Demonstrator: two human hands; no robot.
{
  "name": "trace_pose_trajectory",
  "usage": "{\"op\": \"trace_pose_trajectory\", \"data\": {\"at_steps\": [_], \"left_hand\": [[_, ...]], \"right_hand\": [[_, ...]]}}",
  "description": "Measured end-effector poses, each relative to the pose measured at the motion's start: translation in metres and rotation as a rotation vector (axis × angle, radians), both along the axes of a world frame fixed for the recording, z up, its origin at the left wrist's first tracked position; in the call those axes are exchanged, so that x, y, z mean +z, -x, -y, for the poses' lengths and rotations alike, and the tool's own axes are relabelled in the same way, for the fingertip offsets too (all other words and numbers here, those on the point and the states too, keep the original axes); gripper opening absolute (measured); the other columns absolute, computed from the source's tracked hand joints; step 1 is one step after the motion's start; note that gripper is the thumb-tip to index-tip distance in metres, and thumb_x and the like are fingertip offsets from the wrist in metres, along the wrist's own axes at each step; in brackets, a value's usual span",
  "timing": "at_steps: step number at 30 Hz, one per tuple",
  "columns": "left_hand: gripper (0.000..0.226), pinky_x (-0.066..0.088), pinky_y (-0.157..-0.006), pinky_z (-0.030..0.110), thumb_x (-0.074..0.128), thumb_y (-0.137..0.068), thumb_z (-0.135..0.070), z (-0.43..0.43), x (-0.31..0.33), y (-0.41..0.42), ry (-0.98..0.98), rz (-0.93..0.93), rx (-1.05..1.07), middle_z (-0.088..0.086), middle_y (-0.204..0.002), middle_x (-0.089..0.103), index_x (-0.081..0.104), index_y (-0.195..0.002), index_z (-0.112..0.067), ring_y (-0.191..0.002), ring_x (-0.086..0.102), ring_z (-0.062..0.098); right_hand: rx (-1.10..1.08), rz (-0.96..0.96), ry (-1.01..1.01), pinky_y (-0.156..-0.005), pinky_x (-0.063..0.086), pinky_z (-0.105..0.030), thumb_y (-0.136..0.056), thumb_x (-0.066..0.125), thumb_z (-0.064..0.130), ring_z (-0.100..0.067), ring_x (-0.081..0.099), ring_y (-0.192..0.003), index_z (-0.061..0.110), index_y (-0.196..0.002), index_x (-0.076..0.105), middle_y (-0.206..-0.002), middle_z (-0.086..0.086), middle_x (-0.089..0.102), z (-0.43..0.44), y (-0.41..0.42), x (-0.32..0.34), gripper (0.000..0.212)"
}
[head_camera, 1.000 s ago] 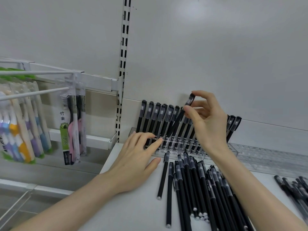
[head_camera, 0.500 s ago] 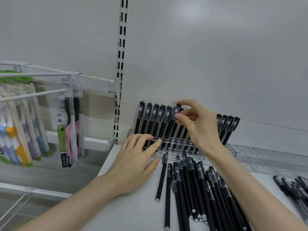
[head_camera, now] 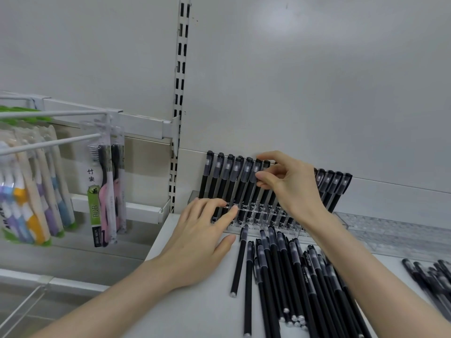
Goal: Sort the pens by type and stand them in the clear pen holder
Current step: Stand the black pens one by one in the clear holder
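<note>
A clear pen holder point(head_camera: 262, 229) stands at the back of the white shelf point(head_camera: 185, 311), with a row of black pens point(head_camera: 220, 178) leaning in it. My right hand point(head_camera: 289, 186) pinches the cap end of one black pen point(head_camera: 264, 167) standing in that row. My left hand point(head_camera: 199, 240) lies flat, fingers straight, with its fingertips on the holder's front left edge. A heap of loose black pens point(head_camera: 288, 279) lies on the shelf in front of the holder, partly under my right forearm.
More dark pens point(head_camera: 432, 274) lie at the shelf's right edge, in front of a second clear holder point(head_camera: 395, 230). Packaged toothbrushes point(head_camera: 105, 191) hang from white pegs point(head_camera: 48, 142) on the left. A slotted upright point(head_camera: 179, 118) runs up the grey back wall.
My right hand has lowered the tilted pen down and left into the holder's row, where it now stands among the others. My left hand has stayed on the holder.
</note>
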State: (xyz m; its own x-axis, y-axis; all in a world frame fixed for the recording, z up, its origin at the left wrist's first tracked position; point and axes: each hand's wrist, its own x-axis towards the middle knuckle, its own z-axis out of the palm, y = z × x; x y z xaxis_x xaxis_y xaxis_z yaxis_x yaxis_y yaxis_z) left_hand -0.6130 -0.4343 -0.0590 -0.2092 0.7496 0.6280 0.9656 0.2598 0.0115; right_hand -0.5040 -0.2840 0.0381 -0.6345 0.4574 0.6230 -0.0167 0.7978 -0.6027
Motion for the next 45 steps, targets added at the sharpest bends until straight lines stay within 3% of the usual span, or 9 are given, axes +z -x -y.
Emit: {"op": "trace_pose_trajectory", "data": {"at_steps": [10, 13, 15, 20, 24, 30, 37, 41, 45], "left_hand": [[0.047, 0.025, -0.104, 0.035, 0.034, -0.093, -0.043, 0.003, 0.002, -0.007, -0.046, 0.073, -0.044, 0.003, -0.123, 0.055, 0.063, -0.119, -0.016, -0.119, 0.038, 0.018], [0.043, 0.040, -0.091, 0.032, 0.035, -0.090, -0.045, 0.005, 0.008, -0.009, -0.113, 0.194, -0.102, -0.003, -0.112, 0.056, 0.068, -0.098, -0.019, -0.109, 0.041, 0.012], [0.050, 0.042, -0.084, 0.030, 0.030, -0.087, -0.054, 0.006, 0.012, -0.016, -0.064, 0.280, -0.121, -0.009, -0.102, 0.054, 0.066, -0.098, -0.021, -0.098, 0.044, 0.008], [0.073, 0.035, -0.094, 0.023, 0.015, -0.071, -0.074, 0.010, 0.011, -0.041, 0.193, 0.381, -0.048, -0.015, -0.111, 0.050, 0.051, -0.115, -0.029, -0.108, 0.042, 0.005], [0.058, 0.034, -0.095, 0.022, 0.039, -0.085, -0.067, 0.014, 0.014, -0.064, 0.197, 0.422, 0.033, -0.012, -0.117, 0.048, 0.048, -0.124, -0.025, -0.108, 0.041, 0.007], [0.036, 0.035, -0.073, 0.019, 0.061, -0.088, -0.038, 0.022, 0.021, -0.089, 0.123, 0.587, 0.146, -0.009, -0.098, 0.054, 0.055, -0.117, -0.019, -0.076, 0.045, 0.004], [0.016, 0.038, -0.058, 0.023, 0.069, -0.081, -0.031, 0.028, 0.033, -0.096, 0.224, 0.671, 0.306, -0.009, -0.069, 0.056, 0.060, -0.084, -0.019, -0.067, 0.053, 0.011], [0.017, 0.045, -0.064, 0.027, 0.068, -0.080, -0.025, 0.026, 0.037, -0.093, 0.277, 0.684, 0.330, 0.006, -0.075, 0.068, 0.066, -0.079, -0.009, -0.073, 0.060, 0.020], [0.018, 0.039, -0.056, 0.023, 0.067, -0.084, -0.020, 0.031, 0.036, -0.086, 0.195, 0.798, 0.215, 0.006, -0.066, 0.062, 0.065, -0.075, -0.004, -0.054, 0.046, 0.010]], "right_hand": [[-0.093, 0.013, -0.070, -0.075, 0.057, -0.029, -0.090, 0.063, 0.015, -0.010, 0.067, -0.072, 0.023, -0.113, 0.064, -0.076, 0.003, 0.068, 0.006, -0.011, -0.006, 0.025], [-0.114, 0.049, -0.074, -0.070, 0.051, -0.017, -0.092, 0.060, 0.019, -0.005, 0.064, -0.073, 0.017, -0.105, 0.066, -0.077, 0.008, 0.067, 0.009, -0.026, -0.014, 0.015], [-0.107, 0.127, -0.119, -0.069, 0.046, -0.010, -0.093, 0.059, 0.020, 0.002, 0.060, -0.074, 0.017, -0.099, 0.068, -0.079, 0.013, 0.066, 0.011, -0.038, -0.021, 0.011], [-0.027, 0.405, -0.230, -0.094, 0.042, -0.022, -0.095, 0.054, 0.031, -0.004, 0.056, -0.103, 0.019, -0.109, 0.067, -0.110, 0.007, 0.063, 0.005, -0.066, -0.040, 0.022], [0.057, 0.512, -0.265, -0.102, 0.028, -0.019, -0.097, 0.047, 0.040, -0.010, 0.041, -0.126, 0.024, -0.125, 0.057, -0.134, 0.009, 0.050, 0.006, -0.084, -0.048, 0.034], [0.169, 0.635, -0.281, -0.112, 0.011, -0.024, -0.099, 0.036, 0.045, -0.010, 0.016, -0.141, 0.029, -0.141, 0.042, -0.154, 0.008, 0.027, 0.009, -0.096, -0.062, 0.045], [0.203, 0.597, -0.275, -0.109, 0.022, -0.026, -0.099, 0.038, 0.044, -0.012, 0.030, -0.132, 0.024, -0.135, 0.049, -0.139, 0.008, 0.046, 0.010, -0.099, -0.064, 0.042], [0.201, 0.588, -0.280, -0.109, 0.026, -0.031, -0.099, 0.040, 0.043, -0.014, 0.035, -0.129, 0.023, -0.132, 0.052, -0.135, 0.009, 0.050, 0.011, -0.099, -0.065, 0.041], [0.210, 0.485, -0.197, -0.096, 0.032, -0.023, -0.098, 0.046, 0.039, -0.010, 0.044, -0.116, 0.023, -0.124, 0.056, -0.122, 0.012, 0.056, 0.014, -0.103, -0.059, 0.033]]}}
